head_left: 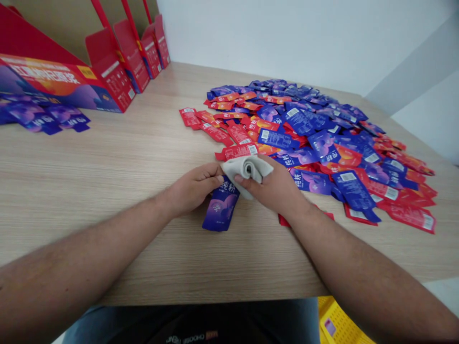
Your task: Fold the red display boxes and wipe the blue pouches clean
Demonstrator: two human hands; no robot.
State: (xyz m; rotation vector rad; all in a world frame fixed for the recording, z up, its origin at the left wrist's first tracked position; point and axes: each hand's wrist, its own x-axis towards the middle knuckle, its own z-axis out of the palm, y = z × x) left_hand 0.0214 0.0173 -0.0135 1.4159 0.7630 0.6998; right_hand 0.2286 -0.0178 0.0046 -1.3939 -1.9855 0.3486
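Observation:
My left hand [191,188] pinches the top of a purple sachet [220,208] that lies lengthwise on the wooden table [107,167]. My right hand [274,186] is closed on a folded grey cloth [245,168] and presses it against the sachet's upper end. Both hands meet at the table's middle, just in front of a big heap of red and purple sachets [315,138]. A red sachet [285,220] peeks out from under my right wrist.
Red gift boxes with handles [118,71] stand in a row at the back left, one lying long [53,81]. A few purple sachets [46,117] lie in front of them. A yellow crate [337,325] sits below the table's near edge at the right.

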